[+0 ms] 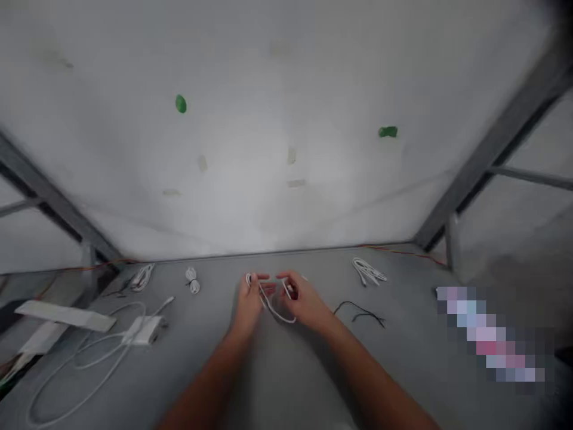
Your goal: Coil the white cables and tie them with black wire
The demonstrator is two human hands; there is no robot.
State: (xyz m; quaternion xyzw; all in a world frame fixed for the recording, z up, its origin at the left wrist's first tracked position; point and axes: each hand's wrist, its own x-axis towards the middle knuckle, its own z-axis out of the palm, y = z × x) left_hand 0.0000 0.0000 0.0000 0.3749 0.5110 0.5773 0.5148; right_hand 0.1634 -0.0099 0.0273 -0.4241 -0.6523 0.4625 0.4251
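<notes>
A white cable (281, 318) runs between my two hands above the grey table and sags in a loop. My left hand (251, 298) has part of it looped over the fingers, with the thumb pressing on it. Curled around another stretch of the same cable is my right hand (301, 295), its fingertips facing the left hand. To the right of the right wrist lie thin black ties (364, 312). A bundled white cable (192, 280) rests left of my hands, and a loosely coiled white cable (369, 272) sits to the right.
At left, a white power adapter (144, 330) trails a long loose cord, near a white power strip (67, 315). Another coiled cable (142, 278) lies behind it. A white wall (277, 215) bounds the table's back, between metal frame posts (483, 143). A pixelated patch covers something at right.
</notes>
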